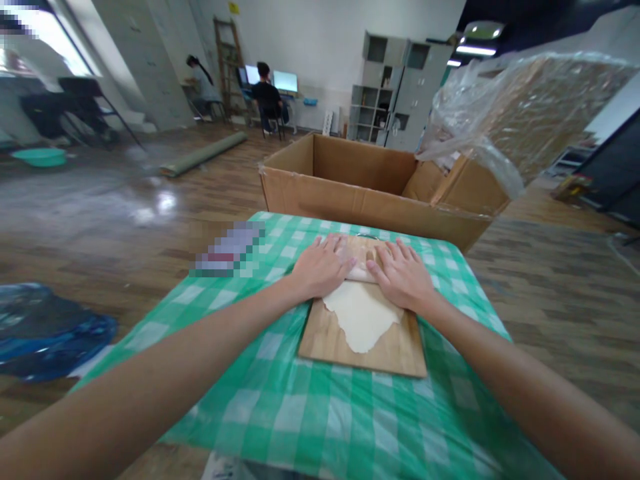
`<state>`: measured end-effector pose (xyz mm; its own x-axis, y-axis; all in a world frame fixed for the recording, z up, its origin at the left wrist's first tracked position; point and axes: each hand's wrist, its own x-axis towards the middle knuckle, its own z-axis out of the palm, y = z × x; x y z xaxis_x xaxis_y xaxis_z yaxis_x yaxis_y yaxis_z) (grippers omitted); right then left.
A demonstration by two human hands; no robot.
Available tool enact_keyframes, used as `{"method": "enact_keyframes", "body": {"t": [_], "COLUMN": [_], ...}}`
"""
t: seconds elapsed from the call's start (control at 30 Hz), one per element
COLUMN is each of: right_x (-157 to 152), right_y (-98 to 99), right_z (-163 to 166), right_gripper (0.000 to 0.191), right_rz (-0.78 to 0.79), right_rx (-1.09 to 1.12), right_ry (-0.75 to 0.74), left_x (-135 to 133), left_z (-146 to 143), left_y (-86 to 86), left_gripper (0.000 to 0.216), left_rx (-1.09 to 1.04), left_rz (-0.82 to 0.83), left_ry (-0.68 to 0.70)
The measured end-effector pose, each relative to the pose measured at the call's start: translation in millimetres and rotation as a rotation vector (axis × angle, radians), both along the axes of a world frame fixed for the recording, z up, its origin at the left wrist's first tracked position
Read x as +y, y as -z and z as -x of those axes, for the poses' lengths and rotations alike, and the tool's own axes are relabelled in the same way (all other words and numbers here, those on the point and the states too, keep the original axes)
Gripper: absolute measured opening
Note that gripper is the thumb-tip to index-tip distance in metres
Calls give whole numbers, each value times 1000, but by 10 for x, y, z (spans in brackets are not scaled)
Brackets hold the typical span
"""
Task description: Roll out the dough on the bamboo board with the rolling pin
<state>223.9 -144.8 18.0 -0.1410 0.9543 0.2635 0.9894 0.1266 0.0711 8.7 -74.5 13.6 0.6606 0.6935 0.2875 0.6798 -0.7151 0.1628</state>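
A thin, uneven sheet of pale dough (363,320) lies on a wooden cutting board (325,340). Across its far edge runs a pale roll (362,274); whether this is a floured rolling pin or rolled-up dough I cannot tell. My left hand (324,265) rests on the roll's left end, fingers stretched forward and slightly apart. On the right end lies my right hand (404,273), palm down, its fingers spread toward the board's far side. Both thumbs point inward along the roll. My palms hide the roll's ends and parts of the dough's sides.
A green checked cloth (300,400) covers the table. On its left lies a blurred-out flat item (230,248). Beyond the table stands a large open cardboard box (345,187) with plastic wrap (475,107). A blue plastic bag (60,337) is at the left. Two people sit farther back.
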Motion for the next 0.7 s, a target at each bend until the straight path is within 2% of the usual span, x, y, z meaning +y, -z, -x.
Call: {"method": "enact_keyframes", "body": {"t": [0.13,0.27,0.5,0.7], "right_x": [-230,-282,19,197], "right_y": [18,24,-20,21], "right_z": [47,34,-54,-126], "right_gripper": [74,81,81,81], "right_rz": [48,127,174,153], "right_rx": [28,65,66,71], "right_ry": [-31,-75,-91,-51], "left_x": [-245,-351,-166,-3], "left_z": [100,149,66,-3], "left_y": [58,67,48,4], "left_gripper": [62,67,66,64], "left_rx": [30,24,19,88], "left_rz": [-19,17,106,25], "left_ry": [-9,-9,-81,-34]}}
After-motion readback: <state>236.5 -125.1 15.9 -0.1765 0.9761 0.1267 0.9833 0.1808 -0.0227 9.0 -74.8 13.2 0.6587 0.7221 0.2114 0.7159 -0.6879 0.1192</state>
